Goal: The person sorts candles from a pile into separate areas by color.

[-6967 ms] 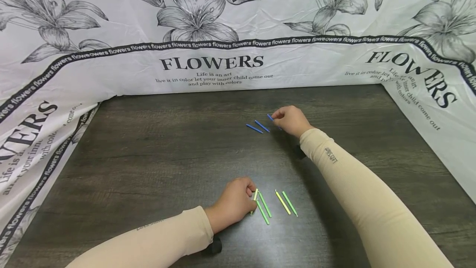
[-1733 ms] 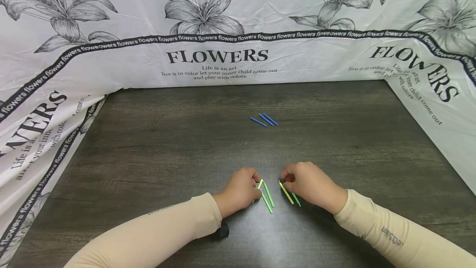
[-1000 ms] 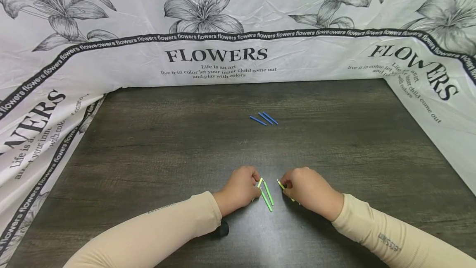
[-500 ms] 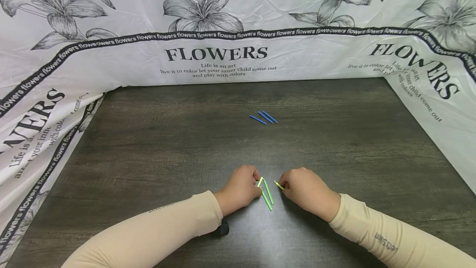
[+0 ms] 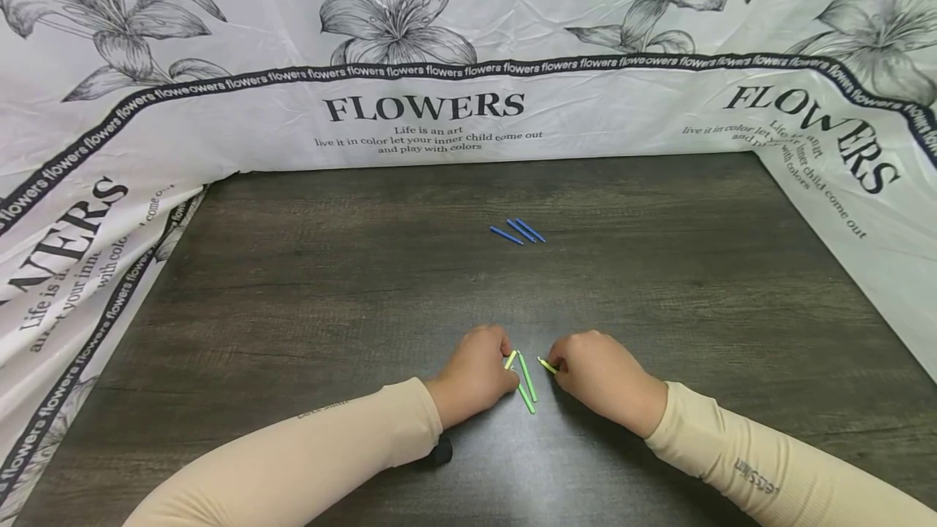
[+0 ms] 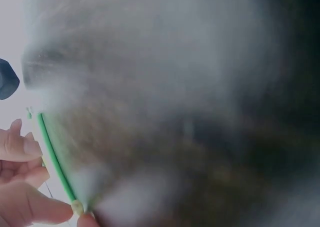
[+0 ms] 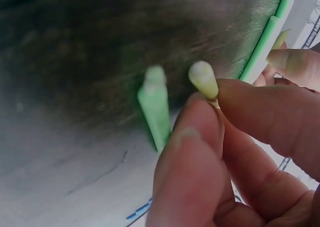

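Yellow stick (image 7: 204, 80), pinched there in the right hand (image 5: 606, 376)!
Thumb and fingertip had it between them, its tip poking out toward the left hand (image 5: 474, 376), with a green stick (image 7: 155, 107) just beside it. And over there, the left hand pinched a pale yellow stick (image 5: 511, 359), two green sticks (image 5: 528, 378) lying right alongside, slanting across the dark table (image 5: 329, 283). Farther out, well apart from both hands, three blue sticks (image 5: 507, 235) lay near one another, before the white flowered cloth (image 5: 600, 116).
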### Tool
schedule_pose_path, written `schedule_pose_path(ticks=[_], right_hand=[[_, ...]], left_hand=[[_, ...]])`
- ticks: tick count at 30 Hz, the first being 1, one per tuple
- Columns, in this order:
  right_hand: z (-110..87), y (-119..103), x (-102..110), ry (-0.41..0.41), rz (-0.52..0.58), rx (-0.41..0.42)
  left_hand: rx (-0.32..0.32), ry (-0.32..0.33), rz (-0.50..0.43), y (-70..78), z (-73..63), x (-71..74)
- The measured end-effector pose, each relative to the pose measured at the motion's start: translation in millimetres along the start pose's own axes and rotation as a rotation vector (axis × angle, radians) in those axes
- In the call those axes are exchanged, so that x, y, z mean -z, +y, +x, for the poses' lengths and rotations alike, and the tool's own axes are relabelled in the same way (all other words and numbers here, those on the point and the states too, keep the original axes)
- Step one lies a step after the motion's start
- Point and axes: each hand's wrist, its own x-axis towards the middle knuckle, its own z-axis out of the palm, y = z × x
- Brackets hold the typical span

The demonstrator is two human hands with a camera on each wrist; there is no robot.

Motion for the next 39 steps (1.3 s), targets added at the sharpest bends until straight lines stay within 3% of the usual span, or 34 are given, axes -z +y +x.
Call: schedule_pose_path(ticks=[5,12,27,31,39], right_hand=[[-0.2,1.3,-0.6,0.02,-0.003,0.019],[-0.5,2.8,-1.4,0.032,0.005,0.039],[0.8,2.3,-0.9,0.02,0.013,0.034],[1.0,2.4,-0.7,0.016,0.017,0.034],[0.9,2.3,0.0,0.014,0.02,0.041]], left_hand=[[-0.004,-0.004,0.027,1.7,1.1,1.3],[0.028,-0.023,-0.061,1.0,3.9,5.1],[0.056,-0.066,-0.118,0.2,9.1,14.6],[0.063,-0.063,-0.166,-2.3,10.6,15.6],[0.075,-0.066,-0.347,-10.6,13.4,19.2]])
